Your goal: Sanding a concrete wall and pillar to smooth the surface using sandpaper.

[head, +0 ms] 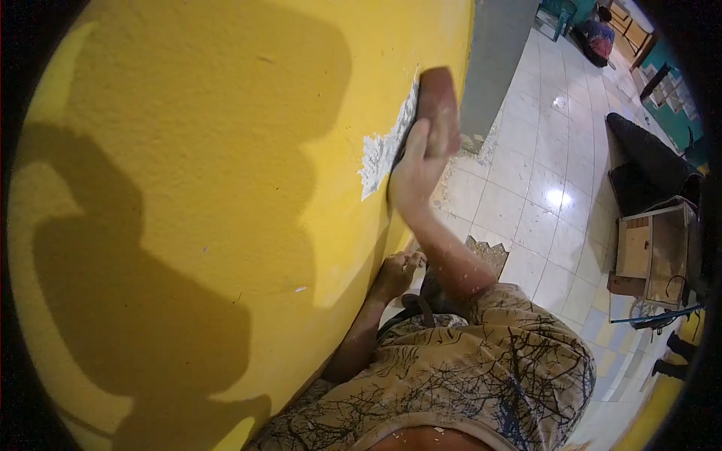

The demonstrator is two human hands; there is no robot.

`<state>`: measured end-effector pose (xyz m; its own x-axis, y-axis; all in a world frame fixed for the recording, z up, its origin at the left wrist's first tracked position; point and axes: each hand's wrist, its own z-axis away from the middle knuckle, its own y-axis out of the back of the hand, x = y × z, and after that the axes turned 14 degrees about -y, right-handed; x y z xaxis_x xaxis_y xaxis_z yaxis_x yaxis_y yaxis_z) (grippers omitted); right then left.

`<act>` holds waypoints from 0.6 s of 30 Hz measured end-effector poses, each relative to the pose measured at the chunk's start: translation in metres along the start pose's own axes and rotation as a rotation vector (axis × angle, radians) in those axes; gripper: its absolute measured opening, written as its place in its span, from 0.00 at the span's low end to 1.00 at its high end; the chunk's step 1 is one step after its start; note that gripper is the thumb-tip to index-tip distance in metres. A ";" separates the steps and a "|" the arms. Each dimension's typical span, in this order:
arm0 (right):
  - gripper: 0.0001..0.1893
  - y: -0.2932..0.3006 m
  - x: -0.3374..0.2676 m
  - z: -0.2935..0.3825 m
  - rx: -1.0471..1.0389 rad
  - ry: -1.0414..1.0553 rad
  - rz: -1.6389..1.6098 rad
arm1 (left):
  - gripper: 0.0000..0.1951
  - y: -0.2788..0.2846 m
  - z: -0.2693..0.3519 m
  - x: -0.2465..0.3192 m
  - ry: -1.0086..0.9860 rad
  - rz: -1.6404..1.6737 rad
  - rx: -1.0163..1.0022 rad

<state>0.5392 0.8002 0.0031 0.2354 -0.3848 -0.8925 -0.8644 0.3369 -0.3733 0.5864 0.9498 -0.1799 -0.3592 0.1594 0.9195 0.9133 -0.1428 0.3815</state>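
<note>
A yellow painted wall (225,186) fills the left half of the view, with a jagged patch of bare white plaster (383,152) where the paint is gone. My right hand (417,177) is raised along the wall, gripping a reddish-brown block (439,107), possibly a sanding block. The block is slightly blurred, and its dark edge lies against the wall at the patch's right side. Lower down, my left hand (401,273) is beside the wall with its fingers bent; whether anything is in it cannot be made out.
A grey pillar face (499,67) adjoins the yellow wall. Debris lies on the white tiled floor (507,191), near a broken tile area (488,253). To the right are a dark rolled item (648,141) and a wooden cabinet (654,253). A person (598,39) sits far off near a green chair (558,14).
</note>
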 end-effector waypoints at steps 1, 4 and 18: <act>0.22 0.005 -0.008 0.013 -0.018 0.173 0.067 | 0.17 0.001 0.009 -0.011 -0.001 0.002 -0.001; 0.22 0.033 0.012 0.051 -0.209 0.184 0.017 | 0.20 -0.002 0.026 -0.042 -0.074 -0.097 0.079; 0.21 0.038 0.048 0.078 -0.196 0.036 0.158 | 0.17 -0.010 0.013 -0.051 -0.217 -0.224 0.107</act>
<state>0.5521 0.8614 -0.0737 0.0770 -0.3723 -0.9249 -0.9597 0.2238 -0.1700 0.5979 0.9556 -0.2323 -0.5144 0.3816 0.7680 0.8355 0.0212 0.5491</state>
